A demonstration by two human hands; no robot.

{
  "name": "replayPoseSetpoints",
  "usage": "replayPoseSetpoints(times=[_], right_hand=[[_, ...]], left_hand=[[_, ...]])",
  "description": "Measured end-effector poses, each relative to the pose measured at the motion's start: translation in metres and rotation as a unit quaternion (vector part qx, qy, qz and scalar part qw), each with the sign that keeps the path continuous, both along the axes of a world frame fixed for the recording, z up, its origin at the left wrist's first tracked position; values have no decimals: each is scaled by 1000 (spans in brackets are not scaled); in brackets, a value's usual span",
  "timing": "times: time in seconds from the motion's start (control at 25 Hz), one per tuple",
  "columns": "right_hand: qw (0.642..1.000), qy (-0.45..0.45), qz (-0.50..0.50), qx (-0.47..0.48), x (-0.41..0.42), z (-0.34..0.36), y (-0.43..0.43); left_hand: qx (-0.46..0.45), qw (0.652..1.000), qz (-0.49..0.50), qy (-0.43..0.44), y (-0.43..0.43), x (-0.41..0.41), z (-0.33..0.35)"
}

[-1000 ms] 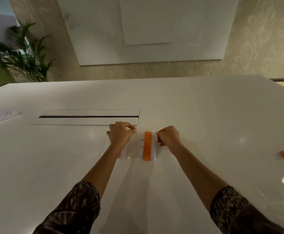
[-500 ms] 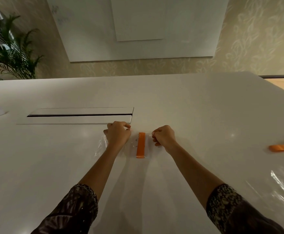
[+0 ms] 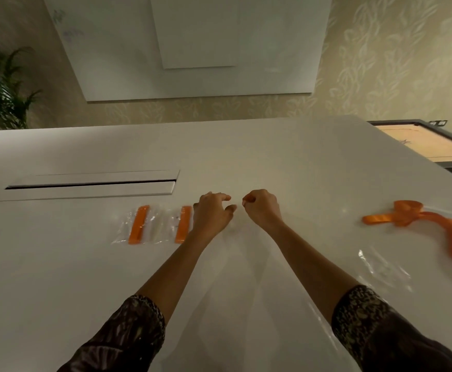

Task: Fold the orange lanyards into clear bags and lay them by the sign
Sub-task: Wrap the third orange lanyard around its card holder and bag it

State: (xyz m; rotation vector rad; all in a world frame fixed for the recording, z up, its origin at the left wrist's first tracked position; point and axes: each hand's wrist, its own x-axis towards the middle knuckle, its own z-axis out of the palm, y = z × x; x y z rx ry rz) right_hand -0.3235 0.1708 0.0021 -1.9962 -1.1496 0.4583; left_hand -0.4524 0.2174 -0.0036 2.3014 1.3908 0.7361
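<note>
The left hand (image 3: 211, 214) is hovering just above the white table (image 3: 286, 162), its fingers loosely bent and spread, gripping nothing. The right hand (image 3: 263, 208) is sitting just beside it with its fingers curled into the palm and nothing showing in them. Two folded orange lanyards are lying flat to the left in clear bags: the left bagged lanyard (image 3: 138, 224) is showing whole, while the right bagged lanyard (image 3: 183, 224) is partly disappearing behind the left hand and wrist, so its bag's right edge is hidden. Whether that hand is touching the bag is hard to tell. Far to the right a loose lanyard (image 3: 407, 216) is sprawling unfolded and running off the frame edge. Nearer the person, empty clear bags (image 3: 380, 267) are showing only as faint glints, their outlines hard to make out. Behind the bagged pair, a long slot (image 3: 90, 185) is lying in the tabletop.
</note>
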Motion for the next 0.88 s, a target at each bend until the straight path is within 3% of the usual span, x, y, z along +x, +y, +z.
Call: replayPoseSetpoints(times=[0.52,0.72,0.88], right_hand=[[994,-39,-106,-3,195,4,-128],[989,-77,-117,-44,259,1,-171],[983,-81,-165,11,299,-2,-201]], left_hand=[[-27,988,-151,17,-109,192,1],[-32,982,-184,15,-142,253,0],[-39,980,-194,13,-163,289,-1]])
